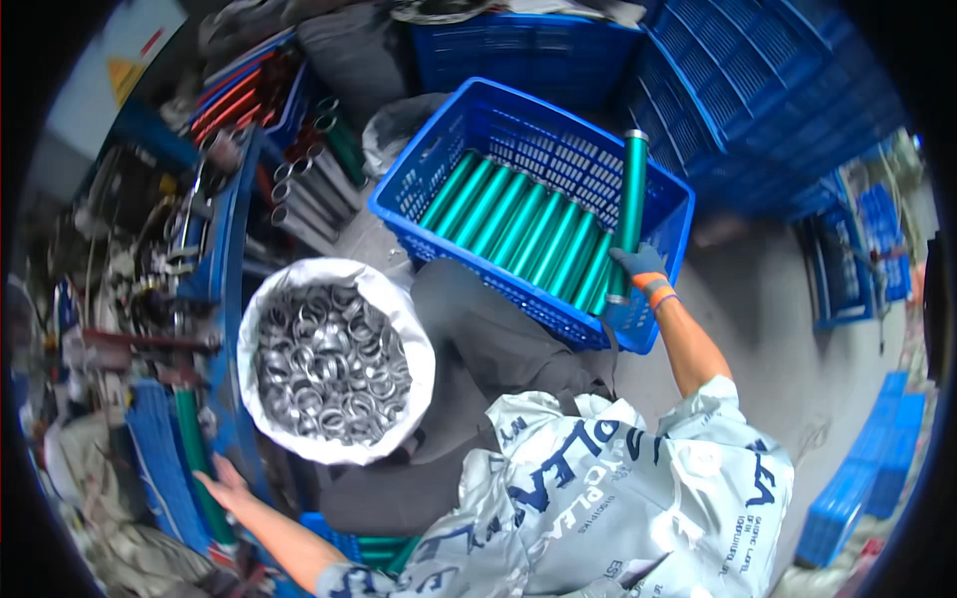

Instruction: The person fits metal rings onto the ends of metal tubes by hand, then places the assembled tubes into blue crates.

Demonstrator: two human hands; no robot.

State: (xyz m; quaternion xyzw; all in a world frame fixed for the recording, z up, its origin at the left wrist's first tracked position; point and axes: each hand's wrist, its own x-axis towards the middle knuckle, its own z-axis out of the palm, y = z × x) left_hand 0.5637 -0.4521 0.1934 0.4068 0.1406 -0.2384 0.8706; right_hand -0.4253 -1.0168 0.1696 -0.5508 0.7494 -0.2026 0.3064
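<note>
My right hand (pixel 644 267), in a dark glove with an orange cuff, is closed round the lower part of a shiny green metal tube (pixel 632 184) with a silver upper end. It holds this tube nearly upright over the right side of a blue plastic crate (pixel 439 231). A row of similar green tubes (pixel 513 219) lies slanted side by side in the crate. At the lower left, my bare left hand (pixel 229 488) is open with fingers apart, beside another green tube (pixel 199 453) on the workbench. Whether its fingertips touch that tube I cannot tell.
A white sack (pixel 424 399) full of silver metal rings (pixel 334 369) stands by my knees. Grey tubes (pixel 309 199) and red tubes (pixel 234 105) lie at the back left. Stacked blue crates (pixel 738 80) rise at the back right. Machinery (pixel 140 339) lines the left side.
</note>
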